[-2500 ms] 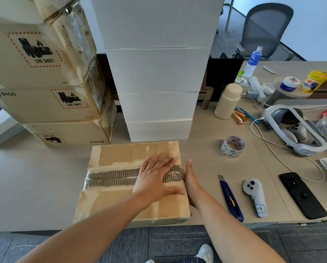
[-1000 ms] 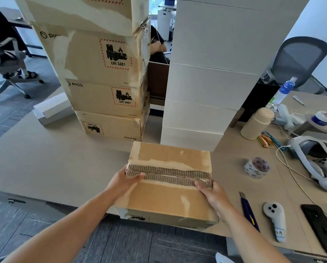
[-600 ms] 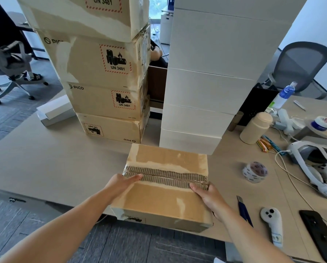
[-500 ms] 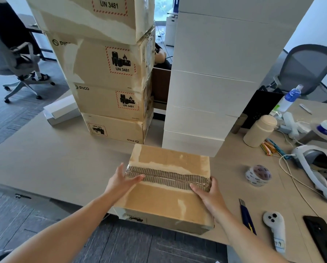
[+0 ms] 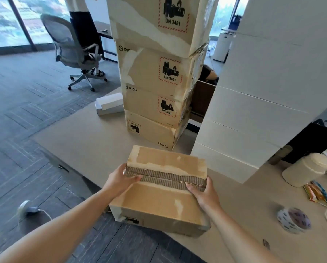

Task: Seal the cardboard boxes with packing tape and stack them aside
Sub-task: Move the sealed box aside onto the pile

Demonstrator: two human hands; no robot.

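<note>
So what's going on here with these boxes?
A person grips a brown cardboard box with the left hand and right hand, one at each end of its top seam, which looks taped. The box overhangs the near edge of the desk. Behind it stand a stack of PICO boxes and a stack of white boxes; a packing tape roll lies to the right.

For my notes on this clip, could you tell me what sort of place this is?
Probably an office: a swivel chair on carpet tiles, a long desk, and large windows behind.
</note>
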